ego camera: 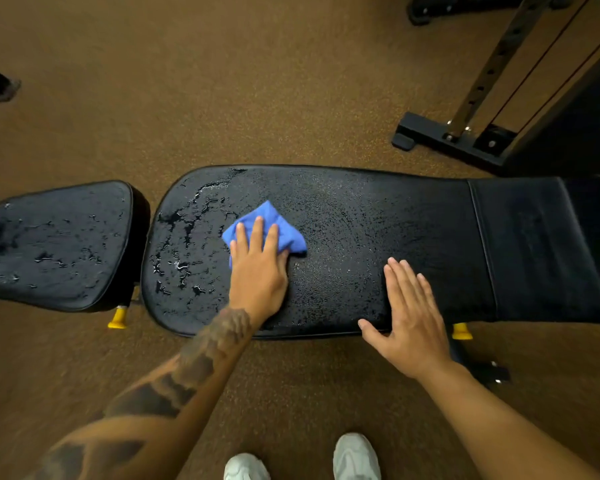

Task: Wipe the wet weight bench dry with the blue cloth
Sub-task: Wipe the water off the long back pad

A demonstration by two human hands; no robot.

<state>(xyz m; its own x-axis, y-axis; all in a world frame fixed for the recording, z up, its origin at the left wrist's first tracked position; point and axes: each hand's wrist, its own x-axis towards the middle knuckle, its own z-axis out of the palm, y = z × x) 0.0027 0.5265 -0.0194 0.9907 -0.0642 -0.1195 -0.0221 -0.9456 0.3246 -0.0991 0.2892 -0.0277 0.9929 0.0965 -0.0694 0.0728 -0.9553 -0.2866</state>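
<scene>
The black weight bench's long back pad runs across the middle of the head view, with a separate seat pad at the left. Water beads and pools lie thick on the seat pad and on the left part of the long pad; the surface to the right shows fine droplets. A crumpled blue cloth lies on the long pad. My left hand presses flat on the cloth with straight fingers. My right hand rests flat on the pad's near edge, fingers spread, holding nothing.
Brown speckled gym floor surrounds the bench. A black machine base with a steel upright stands at the back right. Yellow caps show under the bench's near side. My two grey shoes are at the bottom edge.
</scene>
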